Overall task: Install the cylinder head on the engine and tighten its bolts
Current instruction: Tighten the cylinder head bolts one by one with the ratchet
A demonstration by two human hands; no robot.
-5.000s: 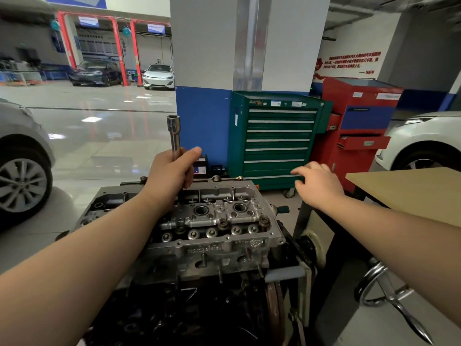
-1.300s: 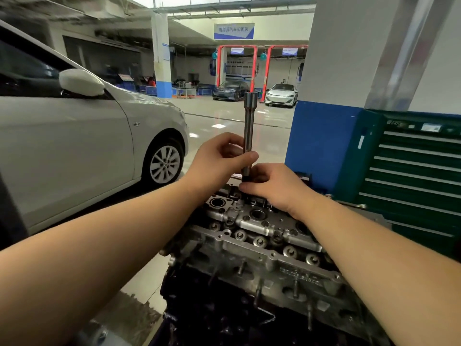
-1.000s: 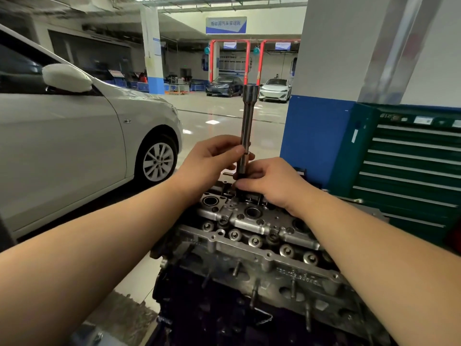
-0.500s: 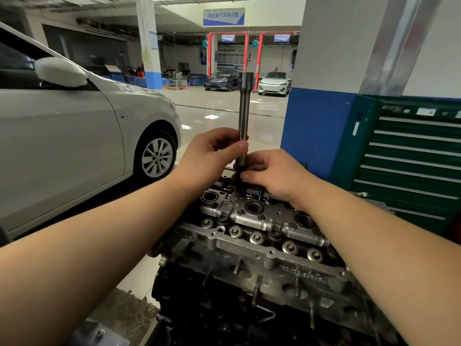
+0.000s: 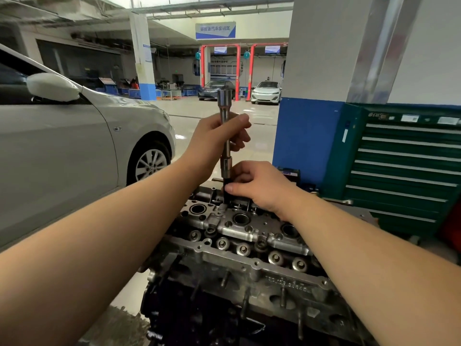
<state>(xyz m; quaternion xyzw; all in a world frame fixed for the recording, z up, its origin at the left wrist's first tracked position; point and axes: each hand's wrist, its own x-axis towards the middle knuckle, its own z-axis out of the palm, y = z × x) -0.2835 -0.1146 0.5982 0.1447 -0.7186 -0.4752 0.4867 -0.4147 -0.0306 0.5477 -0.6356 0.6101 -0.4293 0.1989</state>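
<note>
The grey metal cylinder head (image 5: 249,236) sits on top of the dark engine block (image 5: 224,315), centre and lower frame. A long steel socket extension (image 5: 225,136) stands upright over the far side of the head. My left hand (image 5: 214,138) grips its upper shaft, fingers curled round it. My right hand (image 5: 259,186) pinches its dark lower end just above the head, thumb in front. The tip of the tool and whatever it sits on are hidden by my right hand.
A silver car (image 5: 74,151) stands close on the left. A blue-and-white pillar (image 5: 314,136) and a green tool cabinet (image 5: 404,171) are behind on the right. Open glossy floor stretches back to two parked cars (image 5: 265,92).
My left hand has slid higher up the extension shaft. My right hand stays pinching the lower end. Five seconds ago only the left hand held the tool.
</note>
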